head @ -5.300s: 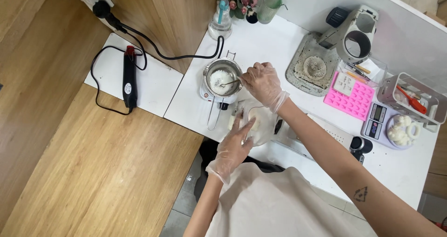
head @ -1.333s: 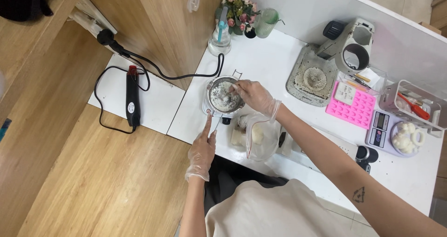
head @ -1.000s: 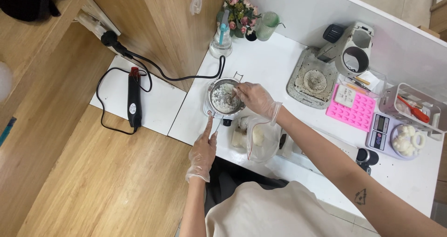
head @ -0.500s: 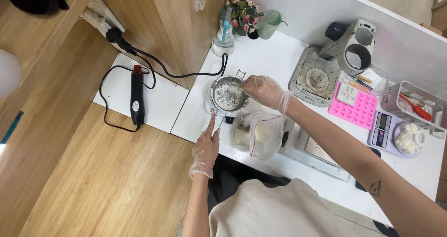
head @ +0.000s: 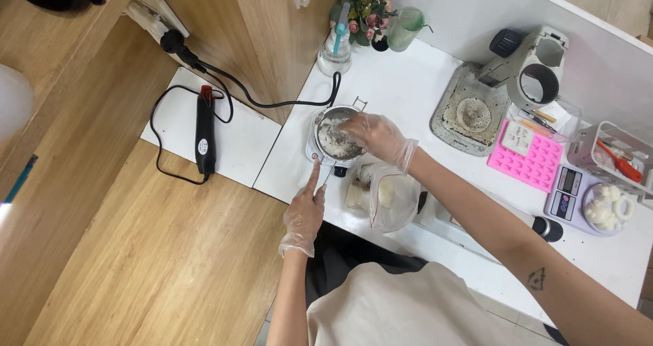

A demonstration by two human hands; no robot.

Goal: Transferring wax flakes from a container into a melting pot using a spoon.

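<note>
Now our right hand point(head: 376, 136) keeps stirring the pot point(head: 338, 141), fingers pinching a hidden tool; left hand point(head: 304, 210) stays, forefinger out, on the handle point(head: 326, 177).

Your left hand point(head: 304, 213), in a thin clear glove, reaches forward with the forefinger stretched out straight and the other fingers curled in; its tip lies at the near edge of the small metal pot point(head: 335, 141). Your right hand point(head: 377, 139), gloved too, hovers over the pot's right rim, fingers bent and drawn together, palm down. Your bare right forearm runs back to the lower right from the pot.
</note>
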